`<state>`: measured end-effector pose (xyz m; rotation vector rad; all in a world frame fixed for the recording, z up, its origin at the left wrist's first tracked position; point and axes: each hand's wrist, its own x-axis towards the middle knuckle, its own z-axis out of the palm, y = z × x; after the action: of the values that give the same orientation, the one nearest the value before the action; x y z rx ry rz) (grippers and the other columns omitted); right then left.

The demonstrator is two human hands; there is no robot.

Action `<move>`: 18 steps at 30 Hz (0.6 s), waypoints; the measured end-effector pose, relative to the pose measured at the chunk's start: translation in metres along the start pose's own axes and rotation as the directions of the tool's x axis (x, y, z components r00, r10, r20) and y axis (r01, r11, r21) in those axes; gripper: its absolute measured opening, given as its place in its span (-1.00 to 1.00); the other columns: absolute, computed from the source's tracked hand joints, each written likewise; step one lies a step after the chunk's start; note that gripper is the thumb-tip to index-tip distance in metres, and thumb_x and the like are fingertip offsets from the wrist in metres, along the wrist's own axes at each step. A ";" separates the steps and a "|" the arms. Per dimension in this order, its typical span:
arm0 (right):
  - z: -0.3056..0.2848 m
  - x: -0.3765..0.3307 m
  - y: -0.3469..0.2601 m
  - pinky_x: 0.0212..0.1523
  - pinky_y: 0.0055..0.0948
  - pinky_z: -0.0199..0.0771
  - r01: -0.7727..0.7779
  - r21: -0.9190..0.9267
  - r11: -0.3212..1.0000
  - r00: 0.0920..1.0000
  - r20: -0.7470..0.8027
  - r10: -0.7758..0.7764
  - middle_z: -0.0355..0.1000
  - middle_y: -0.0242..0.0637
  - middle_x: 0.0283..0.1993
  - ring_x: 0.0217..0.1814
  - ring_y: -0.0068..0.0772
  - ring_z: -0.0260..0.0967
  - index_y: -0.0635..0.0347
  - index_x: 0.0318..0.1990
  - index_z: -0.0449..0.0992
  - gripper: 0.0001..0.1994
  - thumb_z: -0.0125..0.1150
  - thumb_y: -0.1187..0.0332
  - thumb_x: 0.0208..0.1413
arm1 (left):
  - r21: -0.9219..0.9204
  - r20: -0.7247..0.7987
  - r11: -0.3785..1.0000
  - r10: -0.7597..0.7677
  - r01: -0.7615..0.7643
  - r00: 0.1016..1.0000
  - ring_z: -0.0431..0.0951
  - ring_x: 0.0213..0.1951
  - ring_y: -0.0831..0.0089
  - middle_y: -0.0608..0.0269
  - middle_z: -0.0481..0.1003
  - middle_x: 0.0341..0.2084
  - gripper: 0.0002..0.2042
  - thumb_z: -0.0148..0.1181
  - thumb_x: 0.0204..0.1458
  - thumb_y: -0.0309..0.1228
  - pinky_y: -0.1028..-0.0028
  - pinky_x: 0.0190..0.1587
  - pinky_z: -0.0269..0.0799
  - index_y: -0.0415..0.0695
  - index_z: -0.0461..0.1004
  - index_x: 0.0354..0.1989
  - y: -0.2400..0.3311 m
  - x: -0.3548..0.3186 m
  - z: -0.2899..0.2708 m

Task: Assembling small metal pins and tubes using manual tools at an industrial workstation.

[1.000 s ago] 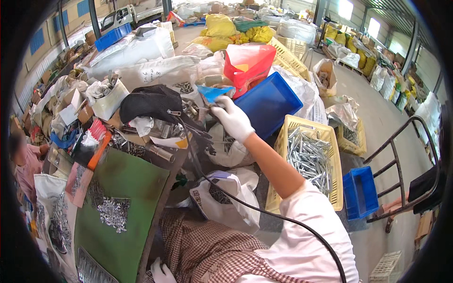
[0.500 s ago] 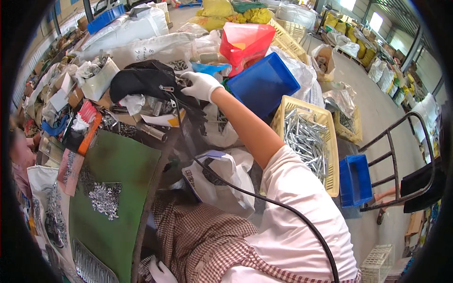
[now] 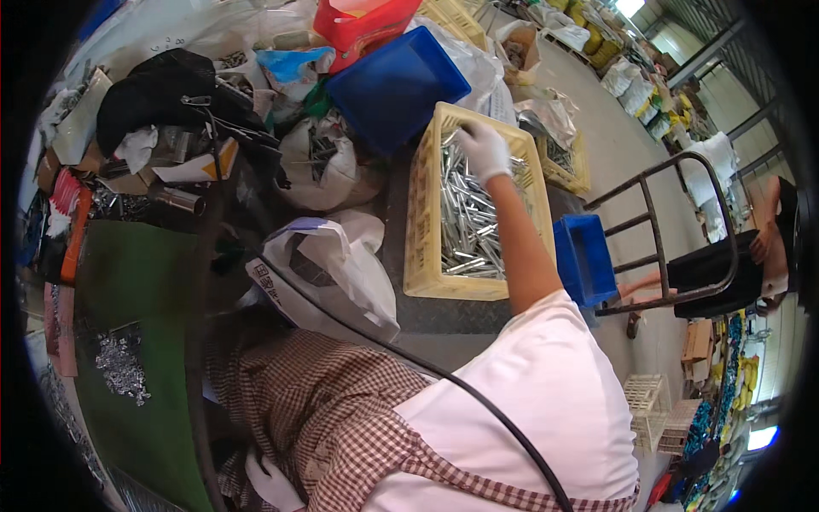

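Observation:
My right hand (image 3: 486, 152), in a white glove, reaches into a pale yellow plastic crate (image 3: 424, 256) of slim silvery metal rods (image 3: 471, 230). Its fingers curl down at the far end, over the rods; what lies under the fingertips is hidden. Low at the bottom edge, my left hand (image 3: 271, 485), also white-gloved, rests against my checked apron (image 3: 316, 392). Its fingers are only partly visible, and I cannot tell whether they hold anything. On the green work surface (image 3: 158, 299) to the left lies a heap of small shiny metal pieces (image 3: 124, 363).
A blue tray (image 3: 397, 90) leans beyond the crate, with a smaller blue bin (image 3: 584, 256) to its right. A black cable (image 3: 426, 363) crosses my front. White sacks (image 3: 328, 273) stand left of the crate. A metal-framed trolley (image 3: 653, 222) and another person (image 3: 742, 256) are at the right.
My right hand has moved from beside the black cloth bag to the crate of rods. The view has swung right, showing more of the person by the trolley. My left hand stays low by the apron.

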<state>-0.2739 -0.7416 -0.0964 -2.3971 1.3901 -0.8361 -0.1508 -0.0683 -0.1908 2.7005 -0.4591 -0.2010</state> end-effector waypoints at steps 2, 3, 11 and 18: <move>-0.019 -0.023 0.106 0.13 -0.09 0.48 -0.199 -0.353 0.914 0.971 0.054 0.233 0.57 0.10 0.04 0.11 0.10 0.53 0.10 0.15 0.57 -0.41 0.18 -0.15 0.15 | -0.019 0.021 1.000 0.024 -0.024 0.999 0.52 0.10 -0.05 -0.11 0.54 0.10 -0.64 0.03 0.33 -0.27 0.20 0.18 0.39 -0.18 0.54 0.17 0.004 0.009 -0.003; -0.036 -0.050 0.137 0.20 -0.09 0.46 -0.295 -0.488 0.822 0.927 0.061 0.369 0.53 0.14 0.12 0.18 0.12 0.49 0.07 0.25 0.50 -0.31 0.19 -0.22 0.11 | -0.021 0.001 0.993 0.118 -0.118 0.993 0.55 0.06 0.00 -0.05 0.56 0.06 -0.65 0.05 0.33 -0.24 0.19 0.14 0.43 -0.15 0.54 0.16 0.004 0.020 0.003; -0.002 -0.126 0.119 0.54 -0.03 0.03 -0.172 -0.584 0.793 0.787 0.403 0.467 0.01 0.21 0.56 0.61 0.22 -0.06 0.04 0.48 0.25 0.05 0.32 -0.39 -0.11 | -0.102 0.007 0.994 0.038 -0.037 0.999 0.50 0.13 0.02 -0.09 0.52 0.09 -0.66 0.02 0.27 -0.49 0.17 0.23 0.36 -0.33 0.47 0.17 0.028 0.040 -0.009; 0.061 -0.077 0.102 0.50 -0.06 0.10 -0.179 -0.433 0.884 0.822 0.428 0.376 0.07 0.27 0.52 0.59 0.23 0.01 0.04 0.55 0.07 0.22 0.36 -0.45 -0.23 | -0.108 -0.013 0.994 0.003 -0.004 1.000 0.51 0.10 0.04 -0.07 0.53 0.04 -0.68 0.02 0.29 -0.49 0.19 0.19 0.40 -0.34 0.47 0.15 0.021 0.018 -0.003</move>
<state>-0.3396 -0.7329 -0.2215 -2.3186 1.7200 0.1571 -0.1397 -0.0911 -0.1809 2.5935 -0.4363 -0.2020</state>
